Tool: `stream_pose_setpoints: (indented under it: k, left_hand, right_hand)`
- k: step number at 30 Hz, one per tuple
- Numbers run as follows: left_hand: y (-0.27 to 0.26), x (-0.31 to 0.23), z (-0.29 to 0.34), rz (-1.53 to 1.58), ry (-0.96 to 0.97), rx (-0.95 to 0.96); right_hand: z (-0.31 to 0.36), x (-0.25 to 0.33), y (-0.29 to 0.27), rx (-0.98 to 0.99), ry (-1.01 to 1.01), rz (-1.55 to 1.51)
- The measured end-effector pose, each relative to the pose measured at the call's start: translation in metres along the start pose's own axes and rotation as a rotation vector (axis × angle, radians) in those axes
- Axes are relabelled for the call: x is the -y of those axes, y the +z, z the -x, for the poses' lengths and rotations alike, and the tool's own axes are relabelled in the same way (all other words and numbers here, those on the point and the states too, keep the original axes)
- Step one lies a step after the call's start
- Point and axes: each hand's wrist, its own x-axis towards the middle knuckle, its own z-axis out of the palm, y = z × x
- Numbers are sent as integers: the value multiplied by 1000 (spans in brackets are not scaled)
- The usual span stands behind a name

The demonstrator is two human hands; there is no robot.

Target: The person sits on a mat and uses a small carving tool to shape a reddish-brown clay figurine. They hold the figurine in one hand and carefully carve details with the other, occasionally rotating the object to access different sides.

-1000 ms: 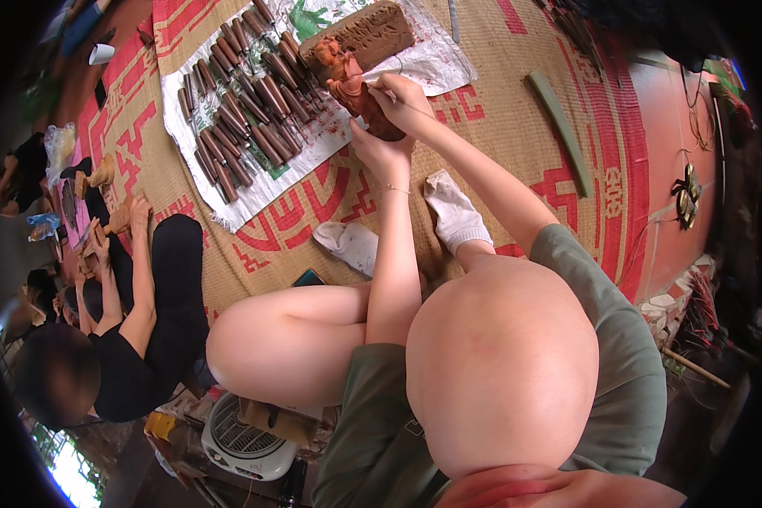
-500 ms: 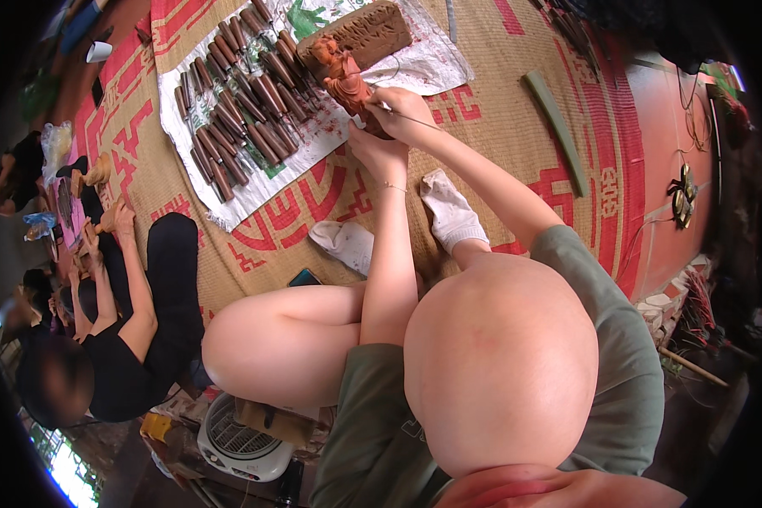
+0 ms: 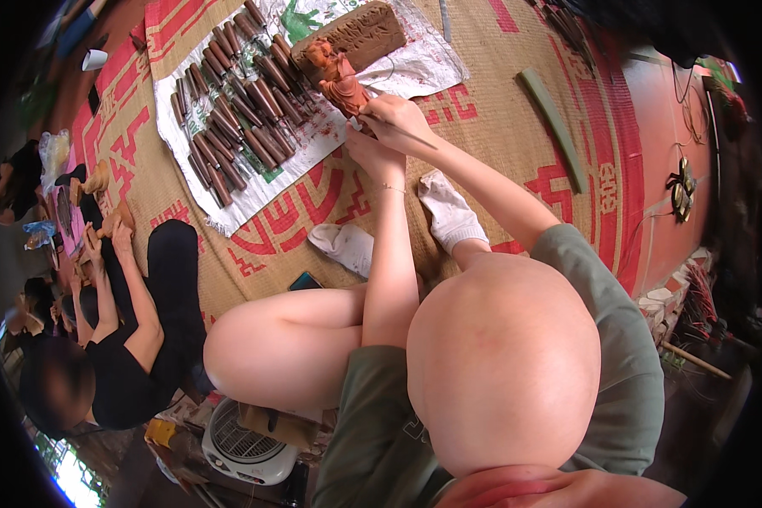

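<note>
Head view: the figurine (image 3: 344, 90) slants lengthwise, head to upper left, near the block (image 3: 371, 35); left hand (image 3: 378, 156) clamps its grip on the lower end, right hand (image 3: 400, 123) on a tool (image 3: 416, 139).

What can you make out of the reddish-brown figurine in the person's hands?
The figurine looks like carved wood, reddish-brown, with knobbly detail at its far end and folds like draped cloth along the middle. It is tilted, far end toward the left. The left hand grips its lower end, which the hands partly hide; the right hand holds a thin tool at it.
</note>
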Motion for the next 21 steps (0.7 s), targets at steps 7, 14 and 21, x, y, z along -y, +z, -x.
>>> stream_pose_setpoints:
  k: [7,14,21]
  left_hand:
    - [-9,-30,5,-35,18,-39]
    - [-11,-12,-6,79,-11,95]
    - [-13,-29,3,69,-7,-15]
  right_hand:
    - [-24,-27,1,-210,288,-217]
    - [-2,5,-1,48,75,-151]
    - [-29,-16,7,-247,285,-181]
